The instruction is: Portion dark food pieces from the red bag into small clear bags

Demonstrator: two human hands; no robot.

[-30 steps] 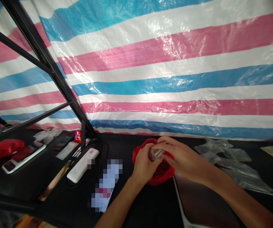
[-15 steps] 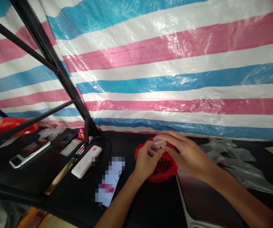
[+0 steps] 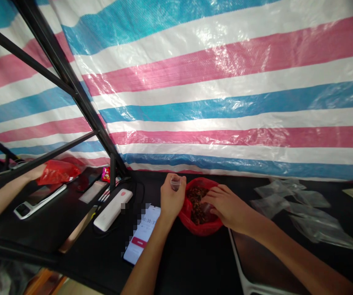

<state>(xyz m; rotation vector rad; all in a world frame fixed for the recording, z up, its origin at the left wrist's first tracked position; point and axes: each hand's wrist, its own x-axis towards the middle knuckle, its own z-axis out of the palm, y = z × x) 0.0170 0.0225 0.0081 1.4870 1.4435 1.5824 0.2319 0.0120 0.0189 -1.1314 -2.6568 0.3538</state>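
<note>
left hand pinches a small clear plastic cup.

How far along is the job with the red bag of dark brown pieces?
Nothing clearly looks finished: the clear plastic bags lie flat at the right, nothing visible inside. In hand: the left hand holds a small clear plastic cup, and the right hand reaches into the red plastic bag. Left: a good heap of dark brown pieces fills that bag.
</note>
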